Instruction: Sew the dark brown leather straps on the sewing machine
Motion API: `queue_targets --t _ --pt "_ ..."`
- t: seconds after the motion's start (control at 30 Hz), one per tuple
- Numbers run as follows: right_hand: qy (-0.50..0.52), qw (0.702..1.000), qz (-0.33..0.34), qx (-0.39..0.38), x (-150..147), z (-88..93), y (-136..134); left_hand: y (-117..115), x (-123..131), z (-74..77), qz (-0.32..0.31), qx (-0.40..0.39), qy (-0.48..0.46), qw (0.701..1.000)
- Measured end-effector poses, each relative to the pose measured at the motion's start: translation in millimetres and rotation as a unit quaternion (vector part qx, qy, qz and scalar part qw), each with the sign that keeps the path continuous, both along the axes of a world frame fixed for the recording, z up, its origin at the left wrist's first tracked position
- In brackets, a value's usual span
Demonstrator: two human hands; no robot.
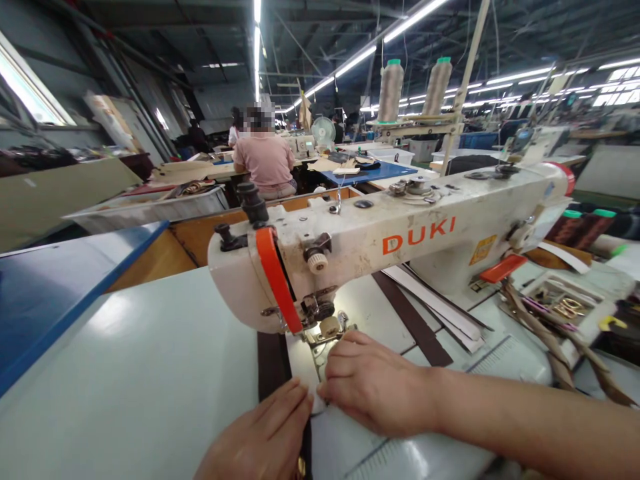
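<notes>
Head view, read from my station. White strip (303, 360): flat on the pale green worktable (165, 360), running lengthwise under the head of the DUKI sewing machine (420, 230). Dark brown strip (271, 367) shows along its left edge.

My left hand (265, 433): fingers together and extended, tips resting on the near end of the white strip. Thumb hidden, so I cannot tell whether it pinches or only presses.

My right hand (375, 380): fingers curled, tips at the strip's right edge, knuckles just beside the lit presser area. I cannot tell whether anything is grasped under the palm.

Right of the needle area: a second dark brown strip (413, 320) and several white strips (440, 307), lying obliquely. Farther right, a tray (593, 333) containing scissors (569, 307).

Above the machine: two thread cones (390, 93) with green tops on a stand. Beyond: a co-worker in a pink shirt (265, 160), seated, back to me, and a standing fan (323, 132).
</notes>
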State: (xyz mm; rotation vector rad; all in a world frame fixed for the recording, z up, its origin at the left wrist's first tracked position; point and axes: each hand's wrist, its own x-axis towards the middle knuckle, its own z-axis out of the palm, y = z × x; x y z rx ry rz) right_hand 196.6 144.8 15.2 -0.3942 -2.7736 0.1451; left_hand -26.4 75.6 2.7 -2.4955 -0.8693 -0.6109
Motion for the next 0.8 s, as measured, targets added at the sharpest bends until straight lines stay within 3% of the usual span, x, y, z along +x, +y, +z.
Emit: queue_targets --t 0.1,0.27,0.57,0.7,0.8 --pt "0.009 1.0 -0.029 0.006 -7 -1.7 8 12 -3 -1.6 0.026 0.024 -0.011 0.999" --pt "0.02 0.996 -0.092 0.007 -15 -5.3 12 36 -11 3.0 -0.004 0.08 0.078 0.994" --pt "0.039 0.991 -0.116 0.045 -16 -8.0 11 63 -24 -4.8 0.035 0.006 0.042 0.998" --pt "0.05 0.993 -0.106 0.027 -13 -9.3 10 62 -19 -3.2 0.067 0.019 0.054 0.996" --pt "0.104 0.99 -0.097 0.017 -11 -14.0 9 40 -14 5.5 0.091 0.041 0.06 0.993"
